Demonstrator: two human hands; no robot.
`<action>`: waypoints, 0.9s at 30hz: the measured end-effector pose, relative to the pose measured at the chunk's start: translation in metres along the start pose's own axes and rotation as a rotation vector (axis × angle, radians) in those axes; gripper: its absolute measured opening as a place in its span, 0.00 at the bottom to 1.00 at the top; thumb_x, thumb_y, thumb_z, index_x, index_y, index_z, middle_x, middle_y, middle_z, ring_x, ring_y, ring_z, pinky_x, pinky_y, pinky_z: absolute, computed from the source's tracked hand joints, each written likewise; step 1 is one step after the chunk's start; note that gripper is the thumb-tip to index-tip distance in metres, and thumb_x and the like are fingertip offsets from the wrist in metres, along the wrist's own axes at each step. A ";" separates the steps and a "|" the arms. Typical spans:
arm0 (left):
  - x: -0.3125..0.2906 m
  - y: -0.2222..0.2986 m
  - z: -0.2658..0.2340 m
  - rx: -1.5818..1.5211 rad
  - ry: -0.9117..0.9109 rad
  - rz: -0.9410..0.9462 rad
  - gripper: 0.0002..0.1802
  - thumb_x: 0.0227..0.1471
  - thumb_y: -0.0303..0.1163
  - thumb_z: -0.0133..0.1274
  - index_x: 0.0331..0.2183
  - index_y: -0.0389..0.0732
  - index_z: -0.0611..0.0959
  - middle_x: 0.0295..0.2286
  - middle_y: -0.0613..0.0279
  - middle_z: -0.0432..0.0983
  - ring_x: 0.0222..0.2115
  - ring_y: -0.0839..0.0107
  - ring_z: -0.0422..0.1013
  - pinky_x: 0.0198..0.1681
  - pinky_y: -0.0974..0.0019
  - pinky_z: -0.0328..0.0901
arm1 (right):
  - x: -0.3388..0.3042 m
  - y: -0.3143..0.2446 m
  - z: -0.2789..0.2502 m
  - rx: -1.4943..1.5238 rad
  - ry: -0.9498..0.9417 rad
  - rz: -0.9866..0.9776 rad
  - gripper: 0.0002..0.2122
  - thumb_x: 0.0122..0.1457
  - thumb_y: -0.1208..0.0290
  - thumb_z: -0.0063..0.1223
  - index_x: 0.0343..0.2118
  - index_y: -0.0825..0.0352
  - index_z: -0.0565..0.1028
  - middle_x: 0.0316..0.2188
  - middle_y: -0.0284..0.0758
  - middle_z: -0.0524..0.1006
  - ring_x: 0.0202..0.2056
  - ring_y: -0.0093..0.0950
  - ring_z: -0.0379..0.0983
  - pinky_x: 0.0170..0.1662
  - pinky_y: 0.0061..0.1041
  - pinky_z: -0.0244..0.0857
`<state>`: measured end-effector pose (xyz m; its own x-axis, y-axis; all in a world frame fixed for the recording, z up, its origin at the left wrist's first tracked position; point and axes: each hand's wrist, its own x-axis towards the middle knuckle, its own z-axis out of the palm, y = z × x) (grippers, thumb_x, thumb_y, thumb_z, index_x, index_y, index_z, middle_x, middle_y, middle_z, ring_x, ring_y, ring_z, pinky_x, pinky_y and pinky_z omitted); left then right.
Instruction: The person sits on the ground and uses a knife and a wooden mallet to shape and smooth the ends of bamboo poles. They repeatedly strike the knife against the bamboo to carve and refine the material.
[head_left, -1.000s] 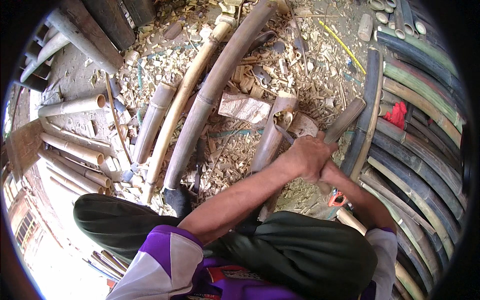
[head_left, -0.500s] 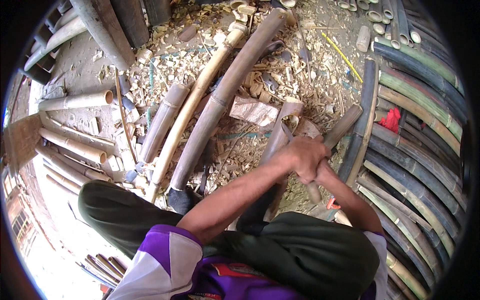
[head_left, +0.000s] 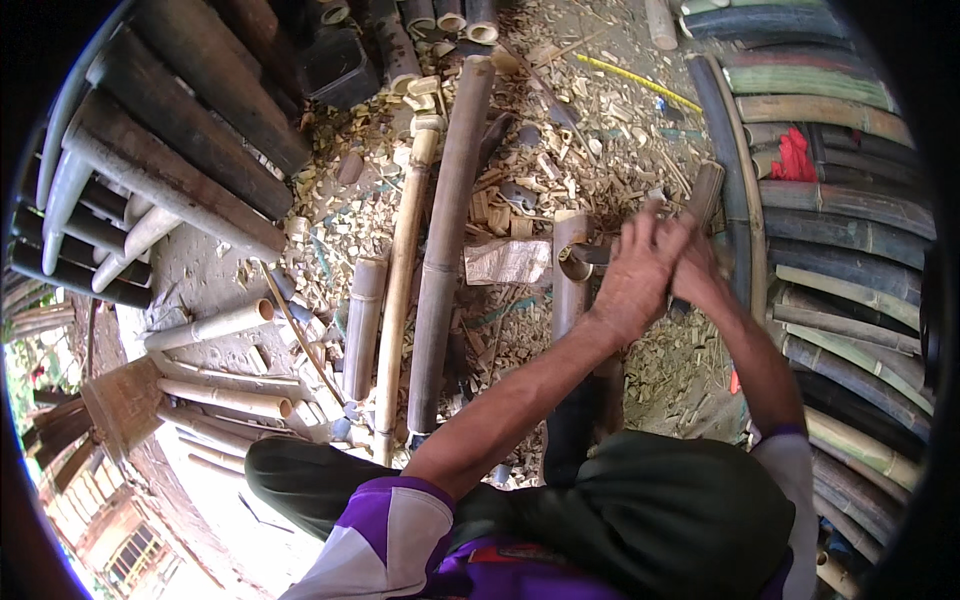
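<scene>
A short bamboo tube [head_left: 568, 300] stands tilted between my knees, its open end up. A dark knife blade [head_left: 592, 254] lies across that open end. My left hand [head_left: 632, 285] is closed around the knife's handle just right of the tube, fingers partly lifted. My right hand [head_left: 705, 278] presses against the left and grips a wooden club [head_left: 706, 188], which sticks up beyond both hands. Where the two hands overlap, the grips are partly hidden.
Two long bamboo poles [head_left: 445, 250] lie to the left on ground covered with chips and shavings [head_left: 520, 150]. Dark poles [head_left: 180, 150] are stacked at the upper left, and curved split bamboo strips [head_left: 850, 250] with a red cloth [head_left: 795, 158] at the right. A black tub [head_left: 335, 65] sits far back.
The view has tilted, showing more of the stacked poles on the left. Both hands have shifted up and to the right of the tube's end, and the left fingers have loosened.
</scene>
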<state>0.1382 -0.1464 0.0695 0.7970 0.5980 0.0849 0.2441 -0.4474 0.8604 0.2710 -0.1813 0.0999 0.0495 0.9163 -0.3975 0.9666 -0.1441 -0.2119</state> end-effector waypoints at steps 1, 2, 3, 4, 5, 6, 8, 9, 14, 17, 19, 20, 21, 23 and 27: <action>0.003 -0.003 -0.001 -0.055 0.105 -0.028 0.55 0.37 0.13 0.59 0.67 0.50 0.61 0.60 0.37 0.54 0.59 0.40 0.60 0.59 0.43 0.64 | 0.013 0.003 -0.004 -0.036 0.040 -0.049 0.11 0.58 0.63 0.60 0.38 0.64 0.77 0.35 0.36 0.79 0.39 0.35 0.75 0.47 0.41 0.70; 0.004 -0.005 -0.003 -0.126 0.220 -0.069 0.55 0.37 0.13 0.59 0.67 0.48 0.60 0.59 0.37 0.55 0.58 0.40 0.61 0.59 0.43 0.64 | 0.027 0.007 0.000 -0.039 0.115 -0.137 0.09 0.58 0.63 0.59 0.32 0.64 0.77 0.27 0.33 0.78 0.31 0.34 0.73 0.42 0.40 0.71; 0.005 -0.008 -0.005 -0.193 0.339 -0.115 0.55 0.37 0.14 0.59 0.67 0.46 0.59 0.57 0.37 0.56 0.58 0.40 0.61 0.59 0.44 0.64 | 0.046 0.004 0.006 -0.122 0.094 -0.178 0.08 0.58 0.64 0.59 0.32 0.64 0.77 0.27 0.32 0.78 0.31 0.34 0.73 0.42 0.38 0.71; 0.005 -0.010 -0.006 -0.266 0.452 -0.158 0.55 0.37 0.15 0.59 0.67 0.44 0.58 0.56 0.37 0.57 0.57 0.41 0.61 0.59 0.45 0.64 | 0.063 -0.003 0.011 -0.208 0.071 -0.211 0.08 0.58 0.65 0.58 0.31 0.64 0.77 0.27 0.31 0.78 0.31 0.34 0.73 0.41 0.37 0.71; 0.004 -0.015 -0.008 -0.263 0.500 -0.166 0.54 0.38 0.16 0.59 0.67 0.43 0.58 0.56 0.38 0.57 0.57 0.41 0.61 0.60 0.46 0.64 | 0.074 -0.011 0.013 -0.292 0.049 -0.256 0.07 0.59 0.66 0.58 0.31 0.64 0.77 0.26 0.31 0.78 0.30 0.33 0.73 0.40 0.35 0.72; 0.005 -0.019 -0.014 -0.258 0.554 -0.172 0.53 0.38 0.17 0.58 0.67 0.41 0.57 0.55 0.38 0.57 0.57 0.42 0.62 0.60 0.47 0.65 | 0.078 -0.015 0.009 -0.324 -0.041 -0.251 0.07 0.59 0.66 0.58 0.30 0.65 0.77 0.26 0.32 0.78 0.31 0.33 0.74 0.40 0.34 0.72; 0.004 -0.018 -0.017 -0.256 0.511 -0.250 0.52 0.38 0.20 0.60 0.65 0.37 0.59 0.53 0.39 0.59 0.55 0.43 0.65 0.60 0.47 0.66 | 0.082 -0.019 0.000 -0.390 -0.221 -0.236 0.08 0.60 0.66 0.59 0.29 0.65 0.77 0.26 0.34 0.77 0.33 0.33 0.75 0.41 0.32 0.73; 0.009 -0.008 -0.025 -0.242 0.307 -0.304 0.52 0.38 0.21 0.61 0.65 0.37 0.59 0.53 0.39 0.61 0.54 0.42 0.66 0.59 0.47 0.67 | 0.078 -0.009 0.001 -0.139 -0.345 -0.117 0.07 0.60 0.68 0.59 0.32 0.66 0.77 0.28 0.35 0.77 0.35 0.32 0.76 0.43 0.31 0.73; 0.009 0.012 -0.034 -0.150 -0.379 -0.384 0.48 0.34 0.31 0.67 0.60 0.40 0.69 0.49 0.43 0.69 0.51 0.43 0.72 0.57 0.49 0.70 | 0.005 -0.006 -0.002 0.951 -0.535 0.338 0.18 0.57 0.75 0.61 0.50 0.66 0.72 0.44 0.39 0.75 0.49 0.29 0.73 0.52 0.31 0.72; -0.003 -0.001 -0.027 -0.097 -0.582 -0.226 0.48 0.28 0.29 0.67 0.58 0.44 0.75 0.53 0.43 0.70 0.51 0.47 0.74 0.57 0.52 0.70 | -0.014 -0.023 0.030 1.113 -0.539 0.384 0.21 0.56 0.76 0.61 0.52 0.66 0.69 0.48 0.38 0.71 0.54 0.29 0.69 0.55 0.28 0.69; -0.002 -0.013 -0.041 -0.039 -0.836 -0.150 0.50 0.25 0.27 0.66 0.58 0.45 0.75 0.55 0.42 0.68 0.51 0.47 0.74 0.56 0.54 0.70 | -0.023 -0.045 0.061 1.243 -0.513 0.429 0.18 0.58 0.72 0.60 0.50 0.67 0.69 0.45 0.38 0.72 0.50 0.31 0.70 0.53 0.29 0.69; 0.000 -0.013 -0.051 0.011 -0.982 -0.076 0.52 0.23 0.25 0.63 0.59 0.47 0.75 0.56 0.42 0.70 0.54 0.48 0.72 0.57 0.56 0.68 | -0.027 -0.058 0.075 1.327 -0.460 0.461 0.17 0.59 0.70 0.59 0.49 0.67 0.70 0.43 0.38 0.72 0.48 0.32 0.70 0.52 0.30 0.69; -0.013 -0.015 -0.054 0.084 -0.734 0.017 0.51 0.24 0.25 0.63 0.59 0.47 0.75 0.56 0.43 0.70 0.55 0.48 0.71 0.58 0.55 0.67 | -0.032 -0.071 0.086 1.415 -0.371 0.488 0.17 0.60 0.68 0.59 0.49 0.68 0.70 0.41 0.39 0.73 0.46 0.33 0.70 0.51 0.30 0.69; -0.049 -0.020 -0.059 0.123 -0.291 0.102 0.50 0.26 0.24 0.64 0.59 0.46 0.75 0.56 0.45 0.69 0.55 0.48 0.69 0.59 0.51 0.66 | -0.041 -0.092 0.096 1.584 -0.128 0.524 0.16 0.62 0.63 0.58 0.47 0.68 0.70 0.38 0.39 0.73 0.41 0.35 0.71 0.49 0.31 0.69; -0.091 -0.057 -0.109 -0.035 0.317 -0.476 0.50 0.32 0.29 0.69 0.60 0.37 0.69 0.55 0.47 0.67 0.53 0.48 0.67 0.59 0.47 0.65 | -0.079 -0.090 0.123 0.768 0.615 0.353 0.16 0.65 0.59 0.55 0.44 0.70 0.74 0.29 0.45 0.76 0.32 0.45 0.75 0.40 0.40 0.69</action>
<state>-0.0087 -0.1029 0.0676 0.3978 0.9009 -0.1737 0.5127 -0.0612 0.8564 0.1487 -0.2865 0.0402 0.6260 0.7767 -0.0698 0.4629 -0.4422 -0.7682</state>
